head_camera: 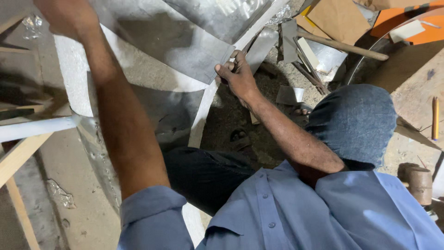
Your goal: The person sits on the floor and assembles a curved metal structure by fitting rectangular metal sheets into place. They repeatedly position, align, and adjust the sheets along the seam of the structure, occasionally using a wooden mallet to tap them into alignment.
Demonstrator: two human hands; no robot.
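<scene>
Large grey metal sheet [185,41] lies tilted across the upper middle of the view, its lower corner pointing toward the person's knees. Right hand [238,76] is at that lower corner, fingers curled tight around the sheet's edge, thumb on top; a dark tool may be in the grip, but too little shows to say. Left hand [64,18] is raised at the top left, closed into a loose fist near the sheet's upper left part; what it grasps, if anything, cannot be told, as the frame edge cuts it off.

A narrow pale metal strip [208,102] runs diagonally from under the right hand down toward the lap. A second dull sheet [157,115] lies beneath, partly behind the left forearm. A white pipe [37,128] comes in from the left edge and meets this lower sheet.

The person sits on the floor [78,185], wearing a blue shirt [323,213] and dark trousers, right knee [356,120] bent up. A sandalled foot [240,139] shows between the legs.

Further out: metal offcuts [291,95] and scrap pieces on the ground beyond the right hand, a wooden stick [347,46] lying across them, brown cardboard [337,16] at the top, an orange panel [407,21] at top right. A pencil [435,118] lies on a wooden board [416,88] at the right edge. A wooden mallet head [418,183] sits low right. Wooden slats [18,185] at the left.
</scene>
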